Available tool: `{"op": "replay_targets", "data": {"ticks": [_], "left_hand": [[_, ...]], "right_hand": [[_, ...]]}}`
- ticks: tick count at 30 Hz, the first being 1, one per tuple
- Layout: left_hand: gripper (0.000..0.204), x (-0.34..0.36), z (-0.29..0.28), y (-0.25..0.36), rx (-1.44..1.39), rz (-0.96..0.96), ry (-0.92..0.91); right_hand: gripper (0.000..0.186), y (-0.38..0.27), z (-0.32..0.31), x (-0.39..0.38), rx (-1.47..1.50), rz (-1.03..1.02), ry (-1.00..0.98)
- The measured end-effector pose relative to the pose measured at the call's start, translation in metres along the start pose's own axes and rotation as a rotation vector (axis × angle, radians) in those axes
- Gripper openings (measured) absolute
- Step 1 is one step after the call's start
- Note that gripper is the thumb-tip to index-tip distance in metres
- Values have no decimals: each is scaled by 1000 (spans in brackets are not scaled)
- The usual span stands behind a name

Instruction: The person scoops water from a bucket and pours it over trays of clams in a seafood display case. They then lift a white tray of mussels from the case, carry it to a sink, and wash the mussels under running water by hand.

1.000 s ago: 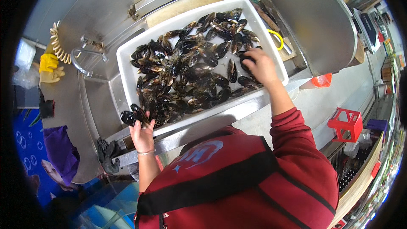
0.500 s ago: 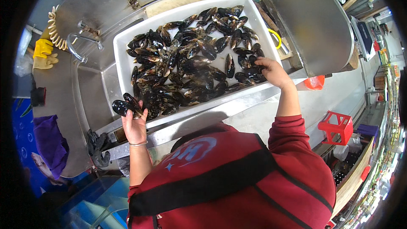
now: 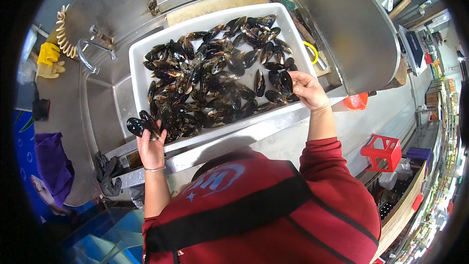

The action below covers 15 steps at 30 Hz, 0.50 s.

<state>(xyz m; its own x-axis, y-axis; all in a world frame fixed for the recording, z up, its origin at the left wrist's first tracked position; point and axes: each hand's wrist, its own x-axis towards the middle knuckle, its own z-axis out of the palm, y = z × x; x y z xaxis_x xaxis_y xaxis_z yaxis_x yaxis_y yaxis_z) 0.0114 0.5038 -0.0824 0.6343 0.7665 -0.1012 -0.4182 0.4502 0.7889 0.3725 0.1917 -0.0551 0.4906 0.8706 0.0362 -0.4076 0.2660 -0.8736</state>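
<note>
At the tray's right end (image 3: 138, 76), my right hand (image 3: 309, 92) pinches one mussel (image 3: 287, 82), lengthwise away from me; my left hand (image 3: 152, 151) (near-left corner) grips two mussels (image 3: 136, 126).

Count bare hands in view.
2: left hand, holding mussels by the near-left corner of the tray; right hand, at another mussel, tray's right side. No others visible.
</note>
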Motion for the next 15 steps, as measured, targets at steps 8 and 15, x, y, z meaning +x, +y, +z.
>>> {"op": "replay_targets", "data": {"ticks": [8, 15], "left_hand": [[36, 4, 3, -9, -13, -13, 32], [36, 3, -3, -6, -24, -20, 25]], "right_hand": [[41, -2, -6, 6, -103, -14, 147], [33, 2, 15, 29, -1366, -552, 586]]}}
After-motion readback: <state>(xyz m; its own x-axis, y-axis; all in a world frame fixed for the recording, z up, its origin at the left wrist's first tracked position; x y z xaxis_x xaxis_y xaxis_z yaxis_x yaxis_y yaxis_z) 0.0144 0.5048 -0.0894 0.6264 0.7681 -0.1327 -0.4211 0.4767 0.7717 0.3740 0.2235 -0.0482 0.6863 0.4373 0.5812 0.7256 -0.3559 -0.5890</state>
